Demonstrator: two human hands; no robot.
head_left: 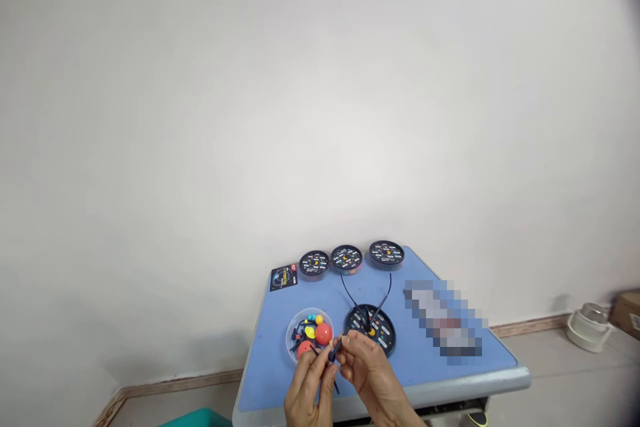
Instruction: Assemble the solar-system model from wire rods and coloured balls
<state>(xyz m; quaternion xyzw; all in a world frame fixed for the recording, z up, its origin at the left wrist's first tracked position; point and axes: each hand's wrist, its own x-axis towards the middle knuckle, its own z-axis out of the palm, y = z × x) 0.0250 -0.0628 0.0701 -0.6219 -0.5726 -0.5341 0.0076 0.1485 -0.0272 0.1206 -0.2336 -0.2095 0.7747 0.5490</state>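
Observation:
My left hand point(309, 388) is closed around a thin black rod point(337, 387), whose end sticks out below the fingers. Fingers of my right hand point(371, 370) pinch a small dark piece point(335, 349) that meets the rod between both hands. Just behind them stands a clear round tub point(289, 328) with red balls, smaller yellow and blue balls and black bits. To its right lies a printed black disc point(389, 341), partly hidden by my right hand. Two curved black rods point(384, 298) rise from its middle post and spread apart.
Along the back of the blue table point(270, 380) stand three round tubs with printed black lids, at left point(315, 263), middle point(347, 257) and right point(387, 253). A black card point(283, 277) lies at back left. A pixelated item point(444, 320) occupies the right side.

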